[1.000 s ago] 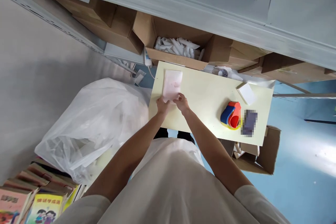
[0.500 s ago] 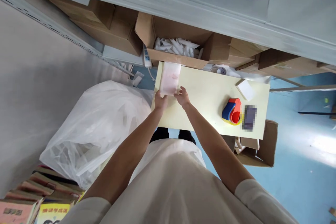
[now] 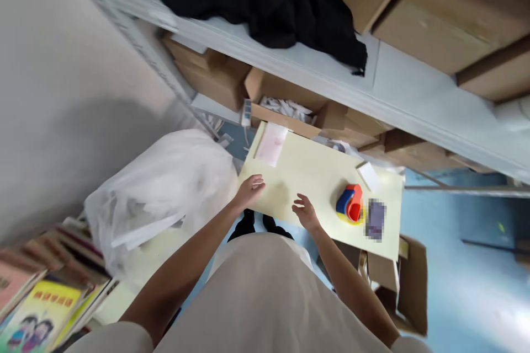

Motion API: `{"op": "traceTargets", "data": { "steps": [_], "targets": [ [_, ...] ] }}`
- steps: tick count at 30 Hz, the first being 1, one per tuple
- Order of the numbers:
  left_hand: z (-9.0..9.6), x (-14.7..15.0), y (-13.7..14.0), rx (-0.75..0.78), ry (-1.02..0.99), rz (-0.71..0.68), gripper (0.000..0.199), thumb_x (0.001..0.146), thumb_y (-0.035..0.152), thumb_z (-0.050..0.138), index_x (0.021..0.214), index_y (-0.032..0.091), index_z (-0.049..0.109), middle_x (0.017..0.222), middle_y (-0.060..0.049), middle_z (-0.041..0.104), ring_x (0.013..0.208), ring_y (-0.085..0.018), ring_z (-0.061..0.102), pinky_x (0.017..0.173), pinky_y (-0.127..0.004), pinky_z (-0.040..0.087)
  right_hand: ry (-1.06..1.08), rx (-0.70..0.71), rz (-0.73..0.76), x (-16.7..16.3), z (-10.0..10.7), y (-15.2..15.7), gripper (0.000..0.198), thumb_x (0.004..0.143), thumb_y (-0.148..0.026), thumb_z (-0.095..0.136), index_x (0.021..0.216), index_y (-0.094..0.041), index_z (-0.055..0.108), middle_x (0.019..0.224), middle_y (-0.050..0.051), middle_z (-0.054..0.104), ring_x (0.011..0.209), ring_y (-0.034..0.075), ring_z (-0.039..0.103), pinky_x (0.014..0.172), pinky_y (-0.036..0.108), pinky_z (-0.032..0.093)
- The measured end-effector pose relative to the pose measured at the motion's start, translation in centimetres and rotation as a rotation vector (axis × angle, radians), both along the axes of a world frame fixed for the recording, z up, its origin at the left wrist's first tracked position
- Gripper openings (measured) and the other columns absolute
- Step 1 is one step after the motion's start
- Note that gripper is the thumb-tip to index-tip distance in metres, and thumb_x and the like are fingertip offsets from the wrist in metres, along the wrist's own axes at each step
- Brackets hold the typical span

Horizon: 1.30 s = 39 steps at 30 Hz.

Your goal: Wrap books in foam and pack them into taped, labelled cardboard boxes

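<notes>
A flat pinkish-white translucent packet (image 3: 272,144) lies at the left end of the pale yellow table (image 3: 306,176); what is inside it I cannot make out. My left hand (image 3: 249,190) is raised near the table's left front edge, fingers apart and holding nothing. Over the front edge, further right, is my right hand (image 3: 305,211), also empty with its fingers loosely spread. Neither hand touches the packet. Right of my right hand stands a red and blue tape dispenser (image 3: 351,204), beside a blurred-out dark rectangular item (image 3: 375,219).
A small white box (image 3: 368,176) sits at the table's back right. Behind the table, an open carton (image 3: 285,120) holds white pieces under a shelf (image 3: 232,38) with black cloth. A plastic bag (image 3: 165,176) and books (image 3: 45,309) are on the left; another carton (image 3: 414,281) is lower right.
Both hands have let go of the packet and drawn back toward me, moving further apart. The packet stays on the table. The view has tilted up, showing more of the shelf.
</notes>
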State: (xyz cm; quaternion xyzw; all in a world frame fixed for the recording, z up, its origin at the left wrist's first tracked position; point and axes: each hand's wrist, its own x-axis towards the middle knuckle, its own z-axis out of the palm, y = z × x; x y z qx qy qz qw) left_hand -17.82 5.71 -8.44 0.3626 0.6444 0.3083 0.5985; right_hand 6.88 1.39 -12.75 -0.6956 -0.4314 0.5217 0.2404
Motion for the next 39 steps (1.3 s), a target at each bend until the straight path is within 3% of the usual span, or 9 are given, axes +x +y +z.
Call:
{"op": "traceTargets", "data": {
  "steps": [7,14,20,24,29,34,39],
  "targets": [
    [2.5,0.8,-10.9,0.018,-0.033,0.313,0.040,0.069,0.033,0.070,0.105,0.017,0.063,0.105,-0.013,0.066,0.089,-0.025,0.065,0.081,-0.039,0.050,0.127,0.004,0.397,-0.5,0.6,-0.3,0.040,0.068,-0.040,0.061,0.103,-0.020,0.060,0.090,0.006,0.065,0.068,0.017,0.062,0.067,0.034,0.051],
    [5.2,-0.2,-25.4,-0.002,0.119,0.718,0.040,0.062,0.036,0.076,0.099,0.024,0.067,0.102,-0.012,0.067,0.087,-0.030,0.064,0.083,-0.044,0.049,0.199,0.038,0.805,-5.9,2.9,-2.2,0.036,0.069,-0.045,0.061,0.095,-0.019,0.065,0.090,0.010,0.068,0.074,0.023,0.065,0.072,0.038,0.052],
    [5.2,-0.3,-36.4,-0.148,0.096,0.979,0.039,0.059,0.033,0.077,0.095,0.024,0.068,0.103,-0.012,0.067,0.098,-0.034,0.062,0.091,-0.047,0.044,0.267,0.080,1.113,-12.4,2.6,-7.4,0.034,0.069,-0.043,0.061,0.092,-0.019,0.066,0.092,0.012,0.069,0.083,0.026,0.065,0.078,0.039,0.052],
    [4.9,-1.5,-43.8,-0.188,0.119,1.172,0.038,0.055,0.030,0.080,0.090,0.022,0.068,0.097,-0.012,0.069,0.095,-0.033,0.063,0.092,-0.048,0.043,0.295,0.082,1.371,-18.8,3.2,-13.2,0.028,0.070,-0.038,0.060,0.090,-0.019,0.067,0.087,0.009,0.070,0.079,0.023,0.066,0.077,0.038,0.051],
    [3.9,-4.9,-54.1,-0.088,0.109,1.717,0.029,0.051,0.024,0.080,0.076,0.018,0.066,0.085,-0.010,0.069,0.100,-0.034,0.061,0.095,-0.047,0.042,0.325,0.101,1.621,-26.6,4.1,-23.0,0.024,0.073,-0.032,0.058,0.092,-0.019,0.066,0.086,0.006,0.069,0.076,0.019,0.065,0.075,0.034,0.050],
    [1.5,-8.3,-64.0,-0.061,0.001,1.983,0.023,0.071,0.031,0.068,0.090,0.019,0.062,0.108,-0.010,0.066,0.117,-0.028,0.054,0.098,-0.041,0.041,0.306,0.017,1.774,-32.6,2.7,-35.0,0.021,0.073,-0.029,0.060,0.090,-0.019,0.066,0.083,0.004,0.069,0.075,0.017,0.064,0.079,0.036,0.050],
    [-0.1,-11.9,-70.1,0.120,-0.294,2.202,0.019,0.089,0.033,0.047,0.101,0.023,0.059,0.127,-0.005,0.058,0.124,-0.017,0.049,0.102,-0.031,0.040,0.340,-0.229,1.765,-37.6,1.4,-46.7,0.031,0.066,-0.019,0.068,0.097,-0.018,0.065,0.100,0.008,0.070,0.092,0.019,0.065,0.091,0.039,0.048]
  ]
}}
